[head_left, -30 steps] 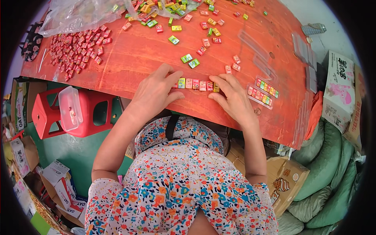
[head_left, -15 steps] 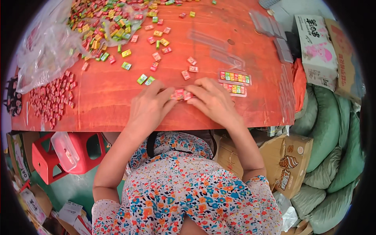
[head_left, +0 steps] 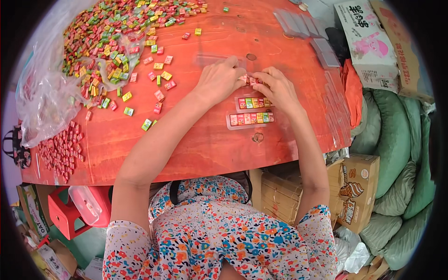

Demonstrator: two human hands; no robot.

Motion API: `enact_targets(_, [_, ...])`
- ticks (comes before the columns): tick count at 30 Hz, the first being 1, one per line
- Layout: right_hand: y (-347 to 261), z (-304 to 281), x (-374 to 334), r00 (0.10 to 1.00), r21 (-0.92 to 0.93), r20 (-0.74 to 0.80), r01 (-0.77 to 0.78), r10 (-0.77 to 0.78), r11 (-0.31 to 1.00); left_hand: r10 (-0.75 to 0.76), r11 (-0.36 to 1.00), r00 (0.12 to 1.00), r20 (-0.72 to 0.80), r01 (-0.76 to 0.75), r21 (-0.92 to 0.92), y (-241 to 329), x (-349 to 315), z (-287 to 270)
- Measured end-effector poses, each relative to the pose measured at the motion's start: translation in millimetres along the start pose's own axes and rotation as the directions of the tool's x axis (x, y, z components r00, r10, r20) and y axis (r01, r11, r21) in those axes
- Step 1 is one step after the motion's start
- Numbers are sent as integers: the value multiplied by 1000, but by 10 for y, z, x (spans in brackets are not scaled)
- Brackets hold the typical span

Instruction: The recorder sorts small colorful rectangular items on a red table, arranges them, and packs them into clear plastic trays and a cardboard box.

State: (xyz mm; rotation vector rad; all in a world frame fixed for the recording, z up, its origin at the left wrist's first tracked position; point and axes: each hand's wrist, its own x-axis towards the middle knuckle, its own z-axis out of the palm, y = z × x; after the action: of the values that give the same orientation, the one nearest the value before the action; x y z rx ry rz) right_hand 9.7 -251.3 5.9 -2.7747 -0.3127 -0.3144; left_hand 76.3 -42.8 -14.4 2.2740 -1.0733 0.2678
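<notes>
My left hand (head_left: 219,80) and my right hand (head_left: 280,91) are closed on a short row of small red candy-like boxes (head_left: 252,80), pinched end to end between the fingertips. The fingers hide part of the row. It is held at a clear plastic tray, whose outline is mostly covered by my hands. Just nearer to me lie two clear trays of small red, green and yellow boxes: the upper filled tray (head_left: 252,103), partly under my right hand, and the lower filled tray (head_left: 251,119).
A big pile of coloured boxes (head_left: 100,44) spills from a clear plastic bag (head_left: 51,100) at left, with a heap of red ones (head_left: 60,149) nearer. Loose boxes dot the red table (head_left: 196,144). Clear trays (head_left: 301,25) lie far right. Cartons (head_left: 368,44) and green sacks (head_left: 392,140) stand beyond.
Both hands have moved away from the table's near edge and to the right, carrying the row of red boxes past the filled trays. The view has shifted too.
</notes>
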Motion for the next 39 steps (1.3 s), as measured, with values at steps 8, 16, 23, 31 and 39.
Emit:
enact_targets(8, [148,81,27,996,126,39,-78,74,989,22,996,1000,-3,-22,91,-77,-18,127])
enact_targets(16, [109,149,-12,976,31,-185,126,-118,992,277,956,955,-106,-263,126,-153,-33,217])
enact_targets(23, [19,215,46,985,89,-146,103,-89,991,144,984,990,-4,-143,106,-141,-51,163])
enact_targets(31, [56,77,87,997,230,-50,-52,65,972,65,997,998,17,-65,44,-167,-67,125])
enact_targets(39, [148,100,113,998,230,-60,32,-18,973,133,990,972,193,-138,15,-143,-52,127])
